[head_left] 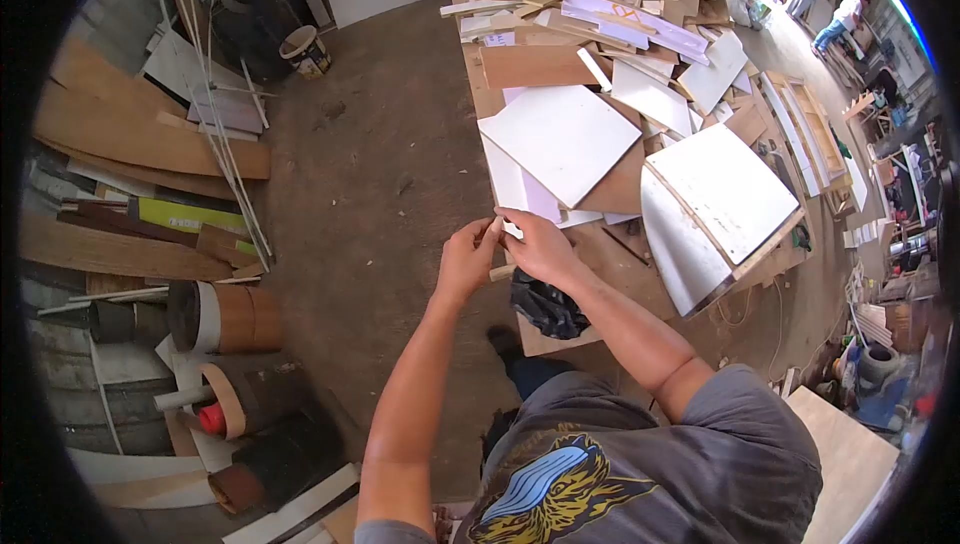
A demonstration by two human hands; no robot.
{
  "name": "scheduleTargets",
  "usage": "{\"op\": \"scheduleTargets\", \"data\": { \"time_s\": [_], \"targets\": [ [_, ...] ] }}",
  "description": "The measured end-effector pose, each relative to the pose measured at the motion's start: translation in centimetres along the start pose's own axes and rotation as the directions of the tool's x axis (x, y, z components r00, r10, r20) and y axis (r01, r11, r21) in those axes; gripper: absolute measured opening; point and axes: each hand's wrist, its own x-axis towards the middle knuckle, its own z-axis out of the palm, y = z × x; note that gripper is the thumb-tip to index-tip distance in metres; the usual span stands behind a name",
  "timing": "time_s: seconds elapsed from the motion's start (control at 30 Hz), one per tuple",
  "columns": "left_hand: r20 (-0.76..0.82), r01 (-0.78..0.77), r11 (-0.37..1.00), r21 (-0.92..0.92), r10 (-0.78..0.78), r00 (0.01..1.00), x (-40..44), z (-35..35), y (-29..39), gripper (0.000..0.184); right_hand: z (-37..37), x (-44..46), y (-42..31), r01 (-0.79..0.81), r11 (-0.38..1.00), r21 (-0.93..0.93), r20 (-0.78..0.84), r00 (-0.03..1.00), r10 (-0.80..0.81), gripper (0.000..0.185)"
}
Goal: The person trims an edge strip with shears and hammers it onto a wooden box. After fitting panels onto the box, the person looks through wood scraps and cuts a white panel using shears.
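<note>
- Our left hand (467, 260) was narrowed, thumb and finger pinched against the edge of what looked like a small white piece (513, 230); its exact shape was too small to tell.
- Our right hand (538, 246) was narrowed on the same piece from the other side, its fingertips meeting those of the left hand. We could not tell which hand bore more of it.
- The piece was beside the left edge of the desk (592, 294), toward the near left corner, with a black plastic bag (548, 308) just below our right wrist.
- We judged that a light pinch with the fingertips suited so small a thing; squeezing hard might have made it slip out sideways.
- Steadying it with one hand while the other made small turns seemed wiser than moving both at once.
- With the brown floor (370, 184) beside the desk edge, working a little further in over the desk would have made a dropped piece easier to find.
- A wood stick (502, 272) poked out close below our fingers, and a white panel (562, 144) had a corner near them, so we did well to keep our wrists off both.
</note>
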Motion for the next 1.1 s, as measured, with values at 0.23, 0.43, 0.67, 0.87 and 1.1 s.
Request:
{"op": "scheduleTargets", "data": {
  "time_s": [0.23,0.43,0.67,0.87,1.1],
  "targets": [
    [0.078,0.014,1.000,-0.018,-0.012,0.997,5.4,-5.3,-0.4,0.049,2.3,5.7,-3.6,-0.174,0.984,0.032,-0.003,0.985,0.174,0.044],
    [0.288,0.038,0.999,-0.024,-0.029,0.957,11.4,-9.0,-1.6,0.048,4.9,9.8,-3.0,-0.216,0.976,-0.023,-0.161,0.964,0.209,0.047],
    [0.408,-0.176,0.984,0.020,0.152,0.900,17.7,-15.9,-3.8,0.049,9.5,15.0,-6.4,-0.325,0.945,0.034,-0.256,0.911,0.323,0.050],
    [0.512,-0.154,0.986,0.058,0.103,0.853,24.2,-18.9,-3.2,0.047,11.4,20.1,-7.8,-0.342,0.937,0.069,-0.355,0.870,0.344,0.051],
    [0.585,0.076,0.989,-0.123,0.010,0.811,37.8,-14.2,-3.1,0.054,9.0,30.8,0.5,-0.317,0.701,0.639,-0.399,0.643,0.654,0.062]
  ]
}}
